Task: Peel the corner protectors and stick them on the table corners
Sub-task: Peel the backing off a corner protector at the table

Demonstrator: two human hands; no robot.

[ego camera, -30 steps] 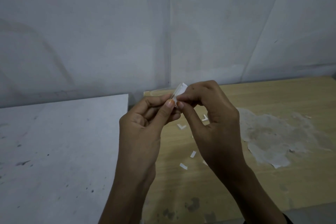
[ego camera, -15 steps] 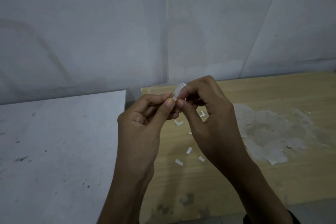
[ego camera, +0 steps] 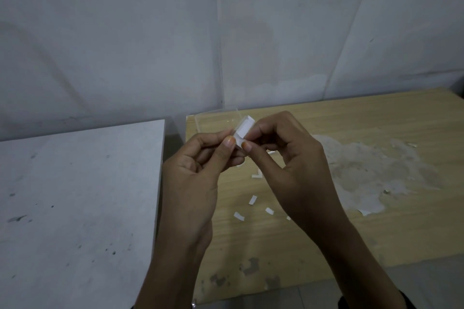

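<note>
Head view: we see both hands raised at the centre of the frame, above the left part of the wooden surface point(ego camera: 376, 228). The left hand point(ego camera: 193, 183) pinches the protector point(ego camera: 243, 129) between thumb and forefinger at its lower end. The right hand point(ego camera: 288, 165) pinches its right edge, thumbnail set against the white backing. Neither grip is spread; both are pressed onto the piece.

Against a second ago the hands have barely shifted, but the protector has turned. Then it showed us a thin edge; now its white face looks toward us, with a fold line low down. We judge the backing is being worked loose and is not yet off, so peeling is under way and sticking has yet to come.

Below the hands, white scraps point(ego camera: 238, 215) lie scattered on the wood, likely spent backings. A grey surface point(ego camera: 75, 195) fills the lower left, and a torn paper patch point(ego camera: 364, 170) lies at the right.
</note>
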